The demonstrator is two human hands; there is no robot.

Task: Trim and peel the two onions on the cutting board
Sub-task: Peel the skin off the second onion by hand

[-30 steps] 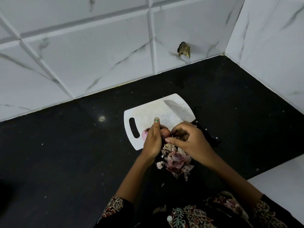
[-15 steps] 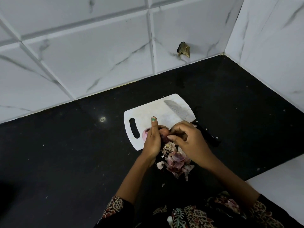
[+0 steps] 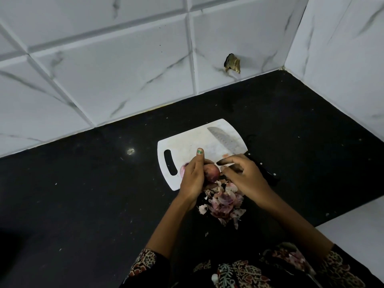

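Now right hand (image 3: 245, 175) opened, onion (image 3: 211, 172) exposed

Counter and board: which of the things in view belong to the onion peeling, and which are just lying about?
Part of the job:
onion held in the left hand
second onion, mostly hidden behind that hand
right hand
cutting board
knife lying on the board
peel pile

Just there:
black counter
brown scrap on the wall tiles

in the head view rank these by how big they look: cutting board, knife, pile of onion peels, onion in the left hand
1. cutting board
2. knife, partly hidden by the right hand
3. pile of onion peels
4. onion, partly covered by the left hand
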